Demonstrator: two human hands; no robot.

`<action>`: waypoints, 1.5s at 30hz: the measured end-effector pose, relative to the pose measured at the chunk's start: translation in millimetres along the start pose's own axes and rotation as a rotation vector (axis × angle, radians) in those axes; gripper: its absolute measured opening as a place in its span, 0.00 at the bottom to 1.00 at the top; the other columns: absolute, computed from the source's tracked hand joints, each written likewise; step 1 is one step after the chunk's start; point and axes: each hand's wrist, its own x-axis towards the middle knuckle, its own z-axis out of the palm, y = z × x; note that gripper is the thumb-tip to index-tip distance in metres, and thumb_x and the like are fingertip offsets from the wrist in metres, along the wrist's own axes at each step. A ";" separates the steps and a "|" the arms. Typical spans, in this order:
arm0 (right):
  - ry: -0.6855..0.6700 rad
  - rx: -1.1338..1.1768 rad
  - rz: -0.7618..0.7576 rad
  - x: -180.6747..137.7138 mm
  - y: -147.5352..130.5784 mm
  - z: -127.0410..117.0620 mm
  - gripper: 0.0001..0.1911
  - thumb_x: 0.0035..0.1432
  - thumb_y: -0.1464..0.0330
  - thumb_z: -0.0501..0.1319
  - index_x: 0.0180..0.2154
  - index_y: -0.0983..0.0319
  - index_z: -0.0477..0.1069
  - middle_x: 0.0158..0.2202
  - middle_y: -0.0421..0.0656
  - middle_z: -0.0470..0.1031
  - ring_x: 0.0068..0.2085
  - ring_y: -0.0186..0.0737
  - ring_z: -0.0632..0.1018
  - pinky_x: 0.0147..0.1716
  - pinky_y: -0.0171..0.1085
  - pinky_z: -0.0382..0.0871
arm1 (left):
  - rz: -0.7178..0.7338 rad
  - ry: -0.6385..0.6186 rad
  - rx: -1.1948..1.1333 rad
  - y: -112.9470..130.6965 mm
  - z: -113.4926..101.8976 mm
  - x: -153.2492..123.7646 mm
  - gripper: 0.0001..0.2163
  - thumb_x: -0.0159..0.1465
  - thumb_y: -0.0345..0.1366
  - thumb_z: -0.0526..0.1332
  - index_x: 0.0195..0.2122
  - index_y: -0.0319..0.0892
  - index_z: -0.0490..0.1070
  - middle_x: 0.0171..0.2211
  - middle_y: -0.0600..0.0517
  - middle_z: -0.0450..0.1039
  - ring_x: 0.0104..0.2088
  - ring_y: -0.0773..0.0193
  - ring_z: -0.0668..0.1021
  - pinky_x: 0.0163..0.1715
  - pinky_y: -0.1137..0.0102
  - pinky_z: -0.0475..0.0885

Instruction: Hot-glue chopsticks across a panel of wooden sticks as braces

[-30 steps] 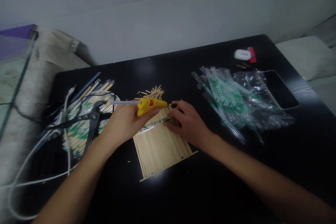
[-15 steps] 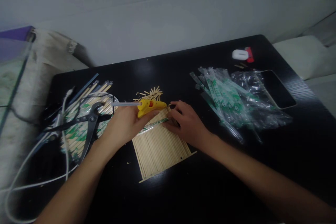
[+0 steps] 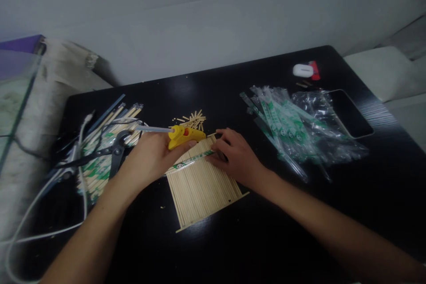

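Gluing seems in hand: the left grip (image 3: 151, 153) clasps a glue gun (image 3: 180, 136); the right grip (image 3: 238, 154), pinch unclear, touches the stick mat (image 3: 203, 193) below; next likely needs steady aim.

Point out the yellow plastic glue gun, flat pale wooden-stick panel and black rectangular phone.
Yellow glue gun (image 3: 183, 138), head view, on its body.
Pale wooden-stick panel (image 3: 203, 186), head view, on its middle sticks.
Black phone (image 3: 353, 113), head view, on its screen.

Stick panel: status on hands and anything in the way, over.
Left hand gripping yellow glue gun. Right hand on stick panel. Wrapper strip running across it.
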 end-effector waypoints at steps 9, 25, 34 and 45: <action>0.008 -0.005 -0.011 0.3 -1.2 -1.4 0.09 0.69 0.61 0.66 0.39 0.60 0.73 0.45 0.52 0.75 0.59 0.55 0.77 0.58 0.57 0.73 | -0.052 -0.023 -0.014 -2.9 -3.2 1.1 0.28 0.62 0.65 0.60 0.21 0.45 0.70 0.17 0.53 0.65 0.19 0.64 0.67 0.20 0.67 0.55; -0.012 0.004 0.005 -0.5 1.0 0.9 0.10 0.69 0.59 0.66 0.39 0.59 0.73 0.46 0.51 0.75 0.59 0.55 0.76 0.58 0.58 0.72 | 0.023 -0.050 -0.006 -3.8 -6.1 0.6 0.27 0.65 0.63 0.58 0.23 0.44 0.71 0.17 0.54 0.67 0.18 0.65 0.68 0.20 0.68 0.54; -0.016 0.018 0.020 0.4 0.0 -0.9 0.09 0.68 0.60 0.66 0.39 0.58 0.74 0.46 0.51 0.76 0.59 0.57 0.77 0.58 0.60 0.72 | 0.035 -0.059 -0.114 2.3 4.4 1.3 0.24 0.66 0.60 0.59 0.29 0.43 0.76 0.21 0.52 0.71 0.22 0.62 0.72 0.23 0.68 0.59; -0.019 0.007 0.019 0.7 -0.3 -1.2 0.09 0.68 0.60 0.66 0.39 0.58 0.73 0.45 0.51 0.75 0.59 0.55 0.76 0.59 0.60 0.71 | 0.006 -0.043 -0.109 1.7 11.1 1.9 0.27 0.66 0.64 0.57 0.31 0.44 0.75 0.21 0.54 0.70 0.22 0.63 0.71 0.22 0.69 0.58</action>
